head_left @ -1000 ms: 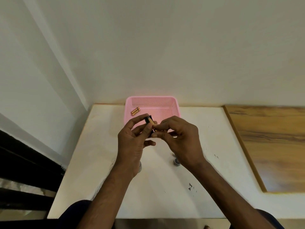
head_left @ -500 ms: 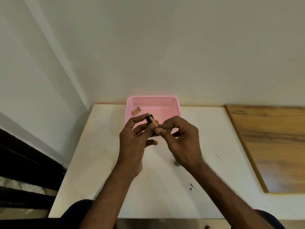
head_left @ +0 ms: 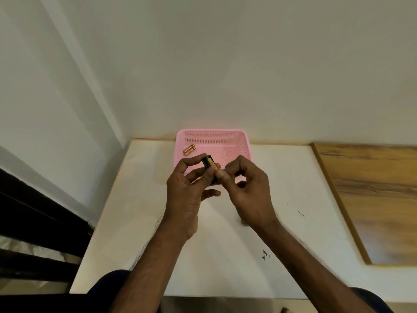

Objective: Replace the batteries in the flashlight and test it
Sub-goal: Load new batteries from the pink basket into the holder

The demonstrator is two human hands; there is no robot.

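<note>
My left hand [head_left: 185, 195] holds a small black battery holder [head_left: 205, 163] upright over the near edge of the pink basket [head_left: 212, 131]. A gold battery [head_left: 213, 165] lies along the holder's side. The thumb and forefinger of my right hand [head_left: 250, 190] pinch the battery's lower end against the holder. Two more gold batteries [head_left: 189, 149] lie side by side in the basket's left back corner. A small grey metal part [head_left: 244, 222] peeks out on the table under my right wrist; the flashlight body is hidden.
The white table [head_left: 135, 199] stands in a wall corner, with the basket against the back wall. A wooden board [head_left: 372, 188] covers the right side. The table's left edge drops to a dark railing [head_left: 33, 211].
Both hands stayed together over the basket's near edge. My right thumb slid down the battery's lower end, and my arms now cover most of the metal parts on the table.
</note>
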